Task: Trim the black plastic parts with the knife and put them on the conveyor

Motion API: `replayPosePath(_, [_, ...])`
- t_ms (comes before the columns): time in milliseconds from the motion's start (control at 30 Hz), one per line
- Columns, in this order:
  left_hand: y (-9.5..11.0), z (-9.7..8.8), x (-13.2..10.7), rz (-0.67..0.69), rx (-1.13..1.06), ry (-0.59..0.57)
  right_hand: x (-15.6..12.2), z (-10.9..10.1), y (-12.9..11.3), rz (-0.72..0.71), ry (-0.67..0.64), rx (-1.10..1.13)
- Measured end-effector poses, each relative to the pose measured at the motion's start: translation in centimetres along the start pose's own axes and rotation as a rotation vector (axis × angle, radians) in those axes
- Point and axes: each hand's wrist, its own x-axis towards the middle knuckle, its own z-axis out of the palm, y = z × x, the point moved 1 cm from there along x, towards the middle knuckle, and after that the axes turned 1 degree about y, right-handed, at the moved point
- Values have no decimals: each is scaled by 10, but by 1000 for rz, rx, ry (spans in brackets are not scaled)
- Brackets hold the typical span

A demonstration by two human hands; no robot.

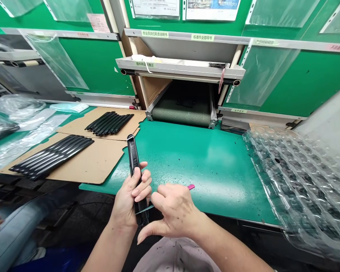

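My left hand (133,192) is wrapped round a long black plastic part (133,153), which stands nearly upright with its rounded end pointing away from me. In my right hand (174,206) is a small knife with a pink handle (190,187); its thin blade (144,209) lies across the lower end of the black part. The right thumb is stretched out below the blade, beside the part's lower end. My fingers hide the middle of the black part and most of the knife handle.
Long black pieces (52,155) and shorter ones (109,122) lie on cardboard sheets (93,162) at left. Clear plastic trays (297,189) are stacked at right. A conveyor belt (183,113) runs under a shelf (181,68) at the back. Another person's leg (19,219) shows at lower left.
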Motion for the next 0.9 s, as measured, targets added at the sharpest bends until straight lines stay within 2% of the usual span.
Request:
replayPosePath(467, [3, 3, 0, 22, -71, 43, -7, -3, -12, 150, 157, -17])
replayPosePath(567, [4, 2, -1, 54, -16, 33, -12, 1, -16, 177, 137, -1])
replayPosePath(733, [11, 1, 3, 129, 36, 65, -26, -3, -28, 115, 93, 106])
replayPosePath(900, [17, 1, 5, 193, 99, 106, -31, -22, -21, 342, 4, 300])
